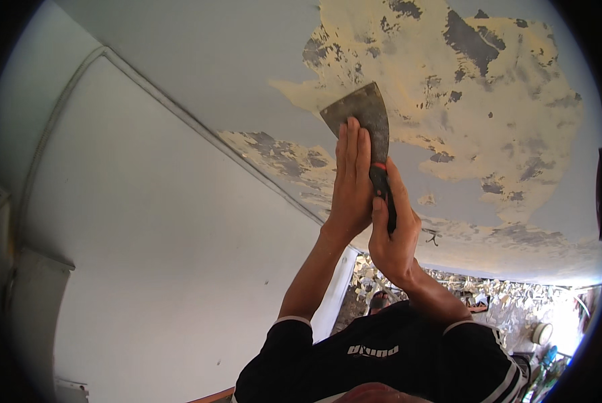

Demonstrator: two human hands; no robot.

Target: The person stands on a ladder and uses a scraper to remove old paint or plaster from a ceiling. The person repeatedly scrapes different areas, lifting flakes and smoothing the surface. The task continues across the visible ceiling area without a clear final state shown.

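A wide putty knife (364, 111) with a dark, tapering metal blade and a black-and-red handle is held up against the ceiling. My right hand (396, 242) is closed round the handle, its thumb lying along the near side. Flat against the lower part of the blade rest the straight fingers of my left hand (353, 178), side by side and not wrapped round it. The blade's front edge lies over peeling paint (408, 74), where a pale yellow layer and grey spots show through. Grey ceiling paint (247, 60) surrounds that patch on the left.
A white wall (153, 201) meets the ceiling along a cable (173, 107) on the left. Another peeled strip (281, 154) runs beside that corner. A small hook (432, 238) hangs from the ceiling. Paint flakes (448, 279) litter the floor, near a round pale container (542, 334).
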